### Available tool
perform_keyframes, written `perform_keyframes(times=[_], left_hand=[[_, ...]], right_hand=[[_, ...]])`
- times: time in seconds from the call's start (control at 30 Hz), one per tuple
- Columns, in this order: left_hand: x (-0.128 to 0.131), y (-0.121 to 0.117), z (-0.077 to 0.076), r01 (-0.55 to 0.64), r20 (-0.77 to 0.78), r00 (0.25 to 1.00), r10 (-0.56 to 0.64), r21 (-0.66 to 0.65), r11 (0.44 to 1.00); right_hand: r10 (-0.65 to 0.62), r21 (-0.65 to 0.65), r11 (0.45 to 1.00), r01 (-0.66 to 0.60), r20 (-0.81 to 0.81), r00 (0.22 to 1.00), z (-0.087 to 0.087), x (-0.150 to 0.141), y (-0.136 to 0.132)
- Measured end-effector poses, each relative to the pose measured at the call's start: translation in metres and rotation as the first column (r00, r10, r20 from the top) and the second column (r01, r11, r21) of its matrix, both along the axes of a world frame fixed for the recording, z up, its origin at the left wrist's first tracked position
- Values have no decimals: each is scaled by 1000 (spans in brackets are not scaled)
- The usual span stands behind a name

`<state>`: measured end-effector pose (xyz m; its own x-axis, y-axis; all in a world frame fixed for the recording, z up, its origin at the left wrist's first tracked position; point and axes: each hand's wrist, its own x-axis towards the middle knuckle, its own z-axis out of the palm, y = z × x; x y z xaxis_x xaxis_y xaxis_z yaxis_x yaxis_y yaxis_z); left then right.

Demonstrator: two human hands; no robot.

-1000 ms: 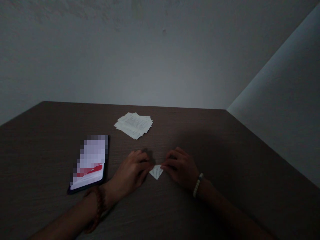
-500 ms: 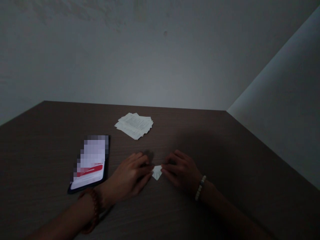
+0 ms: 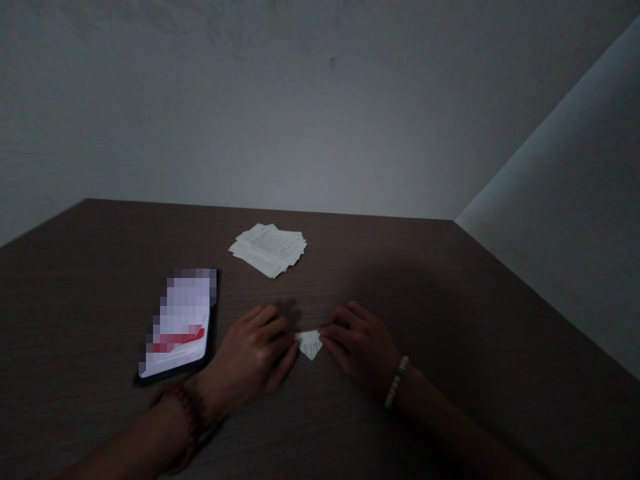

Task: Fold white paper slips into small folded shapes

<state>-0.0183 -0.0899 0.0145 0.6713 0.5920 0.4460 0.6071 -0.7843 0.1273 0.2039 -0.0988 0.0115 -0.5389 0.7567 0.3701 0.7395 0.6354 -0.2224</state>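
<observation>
A small folded piece of paper (image 3: 311, 345) with printed lines lies at the front middle of the table, its lower end coming to a point. My left hand (image 3: 263, 347) is closed, with thumb and fingertips at the paper's left corner. On the opposite side, my right hand (image 3: 357, 343) pinches the right corner between thumb and fingers. The fingertips cover both side corners, so the ends of the paper are hidden.
Farther back on the brown table (image 3: 380, 233) lies a loose stack of printed papers (image 3: 270, 248). A phone (image 3: 177, 327) with a lit, partly blurred screen rests left of my left hand. Pale walls (image 3: 300, 120) border the table behind and to the right.
My left hand has shifted slightly left, and more of the folded paper shows between the hands. My right hand has barely moved.
</observation>
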Motion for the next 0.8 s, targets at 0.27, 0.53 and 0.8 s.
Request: perform_keyframes(times=[0.27,0.53,0.8], left_hand=[[0,-2,1,-62,-27,998,64,75,995],[3,-1,9,-71,-138,988,62,-64,995],[8,-6,0,132,-263,954,-146,-71,989]], right_hand=[[-16,-9,1000,16,17,1000,1,-1,-1],[-131,-6,991,130,-7,991,-2,0,3],[-119,-14,993,119,-29,992,-2,0,3]])
